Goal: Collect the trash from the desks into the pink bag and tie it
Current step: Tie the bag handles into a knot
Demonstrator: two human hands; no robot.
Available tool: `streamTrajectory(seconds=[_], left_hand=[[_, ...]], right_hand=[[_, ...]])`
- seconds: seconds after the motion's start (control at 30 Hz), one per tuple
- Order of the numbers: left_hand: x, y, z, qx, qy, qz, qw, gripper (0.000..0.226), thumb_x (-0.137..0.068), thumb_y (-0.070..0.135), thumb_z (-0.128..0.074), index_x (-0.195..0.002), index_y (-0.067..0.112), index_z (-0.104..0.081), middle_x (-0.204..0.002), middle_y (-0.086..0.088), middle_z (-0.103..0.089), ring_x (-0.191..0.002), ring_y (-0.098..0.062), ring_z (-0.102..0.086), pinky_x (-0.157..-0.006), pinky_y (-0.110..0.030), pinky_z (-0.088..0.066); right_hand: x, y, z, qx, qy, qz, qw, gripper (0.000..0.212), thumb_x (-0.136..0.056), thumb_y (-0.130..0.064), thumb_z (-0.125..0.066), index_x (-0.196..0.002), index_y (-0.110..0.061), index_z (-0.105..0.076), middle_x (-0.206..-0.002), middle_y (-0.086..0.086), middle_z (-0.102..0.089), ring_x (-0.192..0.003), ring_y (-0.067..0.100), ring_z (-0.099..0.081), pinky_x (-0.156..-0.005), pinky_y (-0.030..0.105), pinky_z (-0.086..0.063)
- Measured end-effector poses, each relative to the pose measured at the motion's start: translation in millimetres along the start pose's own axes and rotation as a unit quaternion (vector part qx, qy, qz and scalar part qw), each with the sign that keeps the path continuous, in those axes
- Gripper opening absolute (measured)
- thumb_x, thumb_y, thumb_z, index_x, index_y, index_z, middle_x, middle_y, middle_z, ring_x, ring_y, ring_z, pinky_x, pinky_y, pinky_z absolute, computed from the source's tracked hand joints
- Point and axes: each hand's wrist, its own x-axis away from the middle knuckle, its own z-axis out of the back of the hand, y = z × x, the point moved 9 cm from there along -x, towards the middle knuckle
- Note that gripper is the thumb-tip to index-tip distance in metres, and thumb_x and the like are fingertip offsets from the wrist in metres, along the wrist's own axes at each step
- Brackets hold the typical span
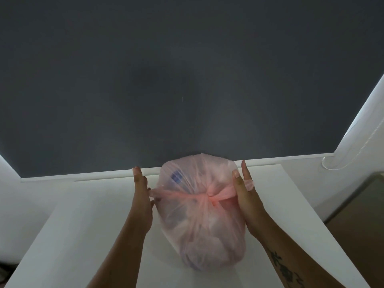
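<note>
A full, translucent pink bag (204, 217) stands on the white desk (83, 225), close to its far edge. Pale trash and something blue show through the plastic. Its two handle ends are knotted together at the top (209, 197) and stretch out sideways. My left hand (142, 196) is at the bag's left side with fingers straight, and its thumb pinches the left handle end. My right hand (243, 190) is at the right side. The right handle end runs through it and sticks out past the fingers.
Behind the desk hangs a dark grey roller blind (187, 80) above a white sill. Its bead cord (332, 163) dangles at the right by the white wall. A brownish surface (361, 204) lies to the right of the desk.
</note>
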Motion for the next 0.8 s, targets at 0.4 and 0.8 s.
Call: streamTrajectory(seconds=[0.4,0.8], left_hand=[[-9.3,-70.0,-4.0,-0.032,-0.12,0.051,0.991,0.081,-0.075,0.09,-0.046,-0.146,0.052,-0.038,-0.152,0.011,-0.046,-0.137,-0.023,-0.048,-0.112,-0.055,-0.037],[9.8,-79.5,-64.6,-0.053,-0.13,0.079,0.987,0.056,-0.094,0.059,-0.051,-0.141,0.028,-0.049,-0.139,-0.002,-0.056,-0.118,-0.021,-0.057,-0.102,-0.043,-0.047]], right_hand=[[29.5,27.7,-9.0,-0.044,0.018,-0.009,0.999,0.078,-0.073,-0.074,-0.059,-0.14,-0.037,-0.043,-0.138,-0.013,-0.053,-0.119,0.009,-0.056,-0.099,0.028,-0.047],[60.1,25.2,42.0,-0.108,0.13,0.016,0.985,0.04,-0.096,-0.032,-0.057,-0.133,-0.041,-0.046,-0.122,-0.03,-0.055,-0.104,-0.015,-0.057,-0.081,0.007,-0.047]])
